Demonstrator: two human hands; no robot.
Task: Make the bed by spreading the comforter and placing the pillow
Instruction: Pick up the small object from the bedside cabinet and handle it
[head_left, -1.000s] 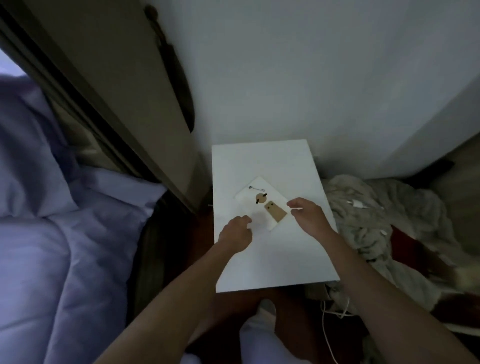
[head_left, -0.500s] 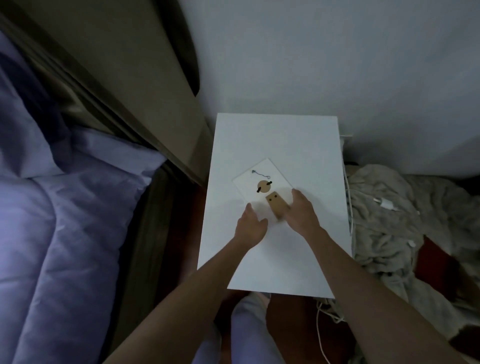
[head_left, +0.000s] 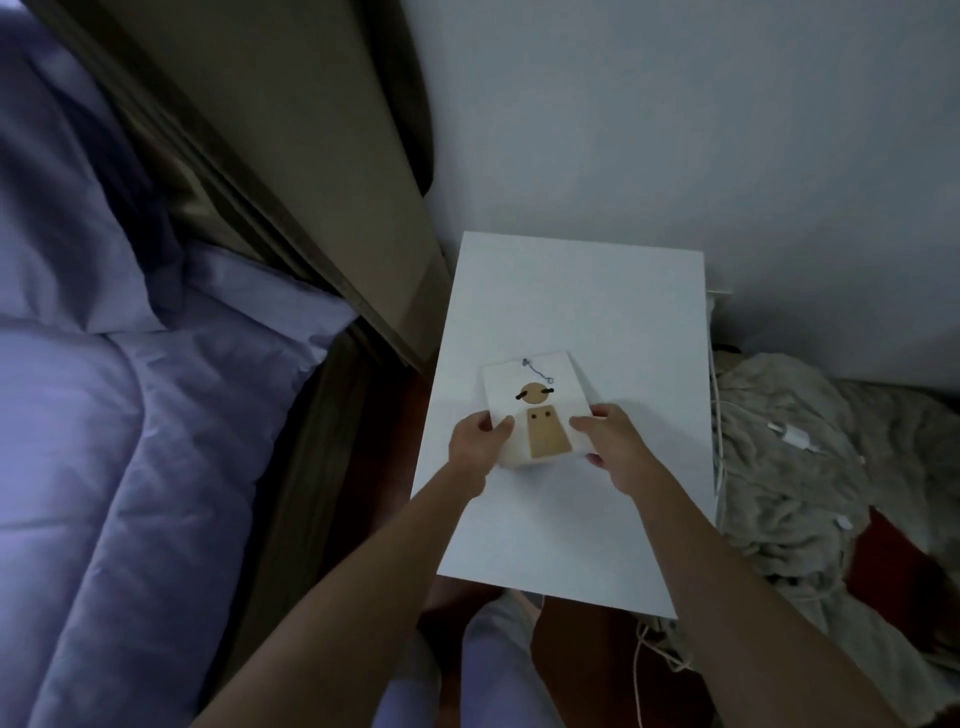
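Both hands, left (head_left: 478, 441) & right (head_left: 608, 447), gripping white card (head_left: 535, 410) on nightstand (head_left: 571, 291); comforter (head_left: 130, 467) looks spread, pillow (head_left: 57, 244) apparently placed.

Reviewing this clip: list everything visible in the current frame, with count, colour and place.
Comforter: one, lavender, spread over the bed at left.
Pillow: one, lavender, at the bed's head, upper left.
Headboard: one, dark brown, between bed and wall.
Bedside table: one, white, centre, against the wall.
Card: one, white with tan figure, on the table, held at both sides.
Blanket: one, cream, crumpled on the floor at right.
Charger plug: one, white, on the blanket.
Cable: white, floor near the table's front corner.
Left hand: gripping the card's left edge.
Right hand: gripping its right edge.
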